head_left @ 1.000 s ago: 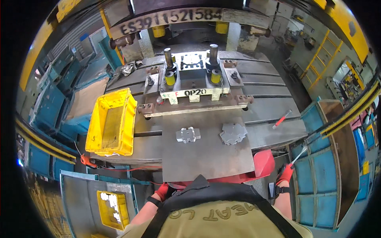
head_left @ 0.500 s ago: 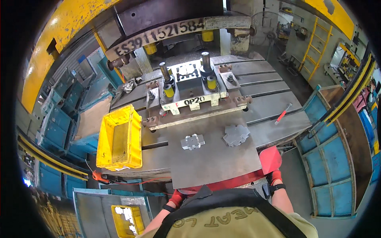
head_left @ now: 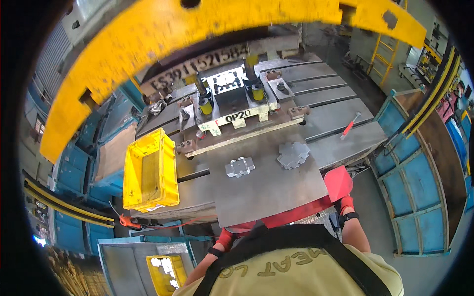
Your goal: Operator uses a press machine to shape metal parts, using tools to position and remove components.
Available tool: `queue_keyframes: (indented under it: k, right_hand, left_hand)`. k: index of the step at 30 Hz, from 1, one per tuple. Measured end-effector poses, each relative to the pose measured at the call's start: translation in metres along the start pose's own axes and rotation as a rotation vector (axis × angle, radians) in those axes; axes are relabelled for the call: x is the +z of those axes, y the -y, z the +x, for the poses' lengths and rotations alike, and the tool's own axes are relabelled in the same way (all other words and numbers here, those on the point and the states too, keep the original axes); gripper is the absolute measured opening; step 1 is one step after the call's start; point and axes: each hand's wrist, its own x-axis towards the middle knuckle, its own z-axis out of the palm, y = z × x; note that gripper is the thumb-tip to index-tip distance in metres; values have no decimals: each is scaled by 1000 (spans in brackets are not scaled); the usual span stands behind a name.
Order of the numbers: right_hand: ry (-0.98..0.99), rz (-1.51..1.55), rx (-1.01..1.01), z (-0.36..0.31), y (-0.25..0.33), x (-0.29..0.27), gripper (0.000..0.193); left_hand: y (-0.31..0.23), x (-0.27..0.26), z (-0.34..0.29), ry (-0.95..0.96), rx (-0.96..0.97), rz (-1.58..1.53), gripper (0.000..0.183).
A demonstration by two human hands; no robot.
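Observation:
My left hand [head_left: 226, 239], in a red glove, is at the left end of a red control bar [head_left: 296, 213] at the front edge of the press table. My right hand [head_left: 345, 203], gloved alike, is at the bar's right end, by a red guard plate [head_left: 338, 183]. The fingers of both hands are mostly hidden. Ahead of them, a flat steel sheet [head_left: 266, 192] carries a small stamped metal part [head_left: 240, 166] and a wider metal plate with a notched outline [head_left: 293, 155]. Behind stands the lower die [head_left: 232, 106], with a metal part [head_left: 226, 81] on top.
A yellow crate [head_left: 129, 172] sits left on the table. To the right lies a red-handled tool [head_left: 349, 128]. An orange air gun [head_left: 131, 222] hangs at the left front edge. Blue bins [head_left: 407, 192] flank the press. A yellow beam [head_left: 222, 19] spans above the die.
The yellow beam and upper die have come down toward the lower die, whose guide posts now reach into the upper half. Both my hands stay at the red bar.

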Motion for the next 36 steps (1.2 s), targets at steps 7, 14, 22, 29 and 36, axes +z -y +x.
queue_keyframes:
  k: [7, 14, 22, 29, 36]
  right_hand:
    - [24, 518, 262, 20, -19, 24, 41]
    - [-132, 797, 270, 1, 14, 7, 31]
    - [-285, 1173, 656, -11, 5, -57, 26]
    - [-554, 1273, 92, 8, 95, -86, 51]
    - [69, 888, 5, 9, 133, -46, 48]
  left_hand:
    - [-2, -1, 6, 3, -21, -61, 35]
    - [-8, -2, -3, 12, -90, -129, 35]
    - [-146, -101, -46, -103, -426, 317, 35]
    - [-299, -149, 69, -202, 242, -99, 22]
    - [-374, -167, 212, -315, 369, -30, 21]
